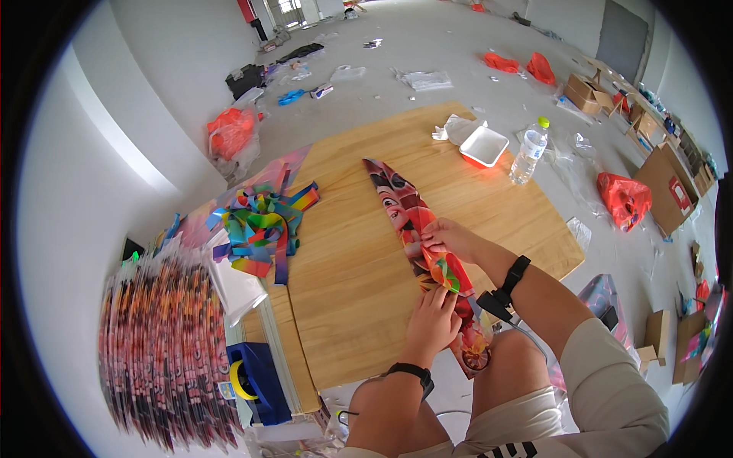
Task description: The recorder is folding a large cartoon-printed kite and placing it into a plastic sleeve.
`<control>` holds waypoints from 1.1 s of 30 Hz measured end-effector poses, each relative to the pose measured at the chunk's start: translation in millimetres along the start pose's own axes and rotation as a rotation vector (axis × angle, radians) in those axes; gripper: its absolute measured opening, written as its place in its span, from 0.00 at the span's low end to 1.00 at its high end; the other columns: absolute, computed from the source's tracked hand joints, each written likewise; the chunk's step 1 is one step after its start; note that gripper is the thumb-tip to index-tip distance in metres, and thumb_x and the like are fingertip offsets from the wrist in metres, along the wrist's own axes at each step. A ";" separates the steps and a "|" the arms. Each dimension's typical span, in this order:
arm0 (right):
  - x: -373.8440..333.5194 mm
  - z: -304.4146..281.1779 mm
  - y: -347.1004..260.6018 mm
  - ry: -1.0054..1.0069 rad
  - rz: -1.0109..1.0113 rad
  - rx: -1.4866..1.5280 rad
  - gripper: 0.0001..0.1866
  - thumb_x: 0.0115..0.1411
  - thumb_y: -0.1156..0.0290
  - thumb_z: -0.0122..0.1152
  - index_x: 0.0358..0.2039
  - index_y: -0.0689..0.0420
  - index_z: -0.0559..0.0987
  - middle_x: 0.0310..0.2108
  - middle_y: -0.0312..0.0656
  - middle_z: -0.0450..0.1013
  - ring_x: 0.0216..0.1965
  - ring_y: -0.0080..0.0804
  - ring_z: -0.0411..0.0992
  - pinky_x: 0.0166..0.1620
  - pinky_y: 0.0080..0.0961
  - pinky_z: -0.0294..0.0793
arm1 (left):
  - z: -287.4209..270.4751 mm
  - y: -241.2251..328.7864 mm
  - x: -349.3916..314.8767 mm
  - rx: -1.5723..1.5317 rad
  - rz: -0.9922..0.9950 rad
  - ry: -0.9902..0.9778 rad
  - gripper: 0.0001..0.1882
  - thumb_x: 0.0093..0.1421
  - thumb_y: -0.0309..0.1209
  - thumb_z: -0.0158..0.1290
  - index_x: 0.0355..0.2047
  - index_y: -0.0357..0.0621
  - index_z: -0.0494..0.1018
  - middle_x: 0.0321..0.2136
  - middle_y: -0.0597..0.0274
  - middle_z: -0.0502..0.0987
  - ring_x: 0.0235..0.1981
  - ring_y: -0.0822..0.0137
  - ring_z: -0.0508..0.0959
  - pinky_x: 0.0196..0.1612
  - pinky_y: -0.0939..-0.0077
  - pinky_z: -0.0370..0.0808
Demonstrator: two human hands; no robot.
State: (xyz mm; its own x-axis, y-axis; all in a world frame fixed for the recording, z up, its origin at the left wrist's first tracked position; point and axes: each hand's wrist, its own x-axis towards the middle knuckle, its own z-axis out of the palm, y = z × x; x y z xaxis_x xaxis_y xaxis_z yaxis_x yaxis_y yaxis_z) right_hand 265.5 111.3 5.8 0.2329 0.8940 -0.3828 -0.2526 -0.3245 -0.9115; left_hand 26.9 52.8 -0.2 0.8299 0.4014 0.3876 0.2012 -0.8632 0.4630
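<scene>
So you've got a long, narrow, folded red sheet with cartoon print [398,208] running from 11 to 5 o'clock across the light wood desk [343,320], near end sticking out over your lap. Your right hand [449,238] is pinching it around its middle. Your left hand [434,319] is on it at 6 o'clock from that, fingers bunched, can't tell if they're gripping. Tangled rainbow ribbons [263,221] sit at 9 o'clock, clear bottle with yellow-green cap [528,154] around 1.
</scene>
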 end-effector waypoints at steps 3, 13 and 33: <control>0.9 -6.8 4.2 -0.029 0.001 0.096 0.12 0.71 0.80 0.51 0.53 0.60 0.73 0.52 0.45 0.75 0.50 0.32 0.79 0.56 0.29 0.82 | 2.2 -1.2 0.2 -0.013 0.001 0.015 0.25 0.58 0.32 0.58 0.56 0.37 0.77 0.57 0.50 0.73 0.59 0.49 0.73 0.63 0.53 0.70; -7.8 2.2 4.5 -0.057 -0.043 0.019 0.11 0.73 0.78 0.51 0.53 0.59 0.74 0.51 0.42 0.76 0.53 0.28 0.77 0.59 0.27 0.79 | -16.3 -23.0 14.3 0.031 -0.187 0.194 0.30 0.65 0.32 0.52 0.68 0.46 0.67 0.68 0.56 0.70 0.67 0.50 0.69 0.67 0.47 0.62; -46.6 -4.1 25.8 -0.015 -0.642 -0.600 0.19 0.62 0.90 0.54 0.52 0.62 0.79 0.59 0.46 0.77 0.61 0.38 0.77 0.65 0.32 0.75 | -13.2 -60.6 25.2 0.241 -0.051 -0.055 0.27 0.73 0.41 0.47 0.69 0.48 0.70 0.71 0.58 0.68 0.73 0.55 0.65 0.72 0.49 0.60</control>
State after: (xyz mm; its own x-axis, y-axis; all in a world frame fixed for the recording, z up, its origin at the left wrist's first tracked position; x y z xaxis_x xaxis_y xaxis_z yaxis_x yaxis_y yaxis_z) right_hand 252.0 60.0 -0.6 0.1473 0.9621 0.2295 0.4602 0.1387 -0.8769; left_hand 28.8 119.3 -8.0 0.8413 0.4344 0.3219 0.3562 -0.8932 0.2743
